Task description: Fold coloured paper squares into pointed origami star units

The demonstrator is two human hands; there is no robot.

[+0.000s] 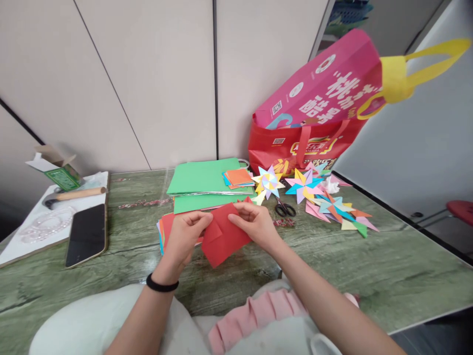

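Observation:
A red sheet of folding paper [229, 238], with a small flap folded over on its left part, is held up just above the table's front half. My left hand [187, 231] pinches its left edge between thumb and fingers. On the upper right edge, my right hand [254, 220] is closed with the thumb in front and the fingers behind. Under and behind my left hand lies a stack of coloured paper [166, 228], red on top. Green sheets [207, 176] lie behind the hands, with small orange squares [238, 177] on them.
Folded paper stars [269, 181] and loose folded pieces [340, 212] lie to the right, near black-handled scissors [285, 209]. A red bag [277, 148] stands behind. At left are a phone [87, 234], a wooden-handled tool [79, 195] and a small green box [61, 172].

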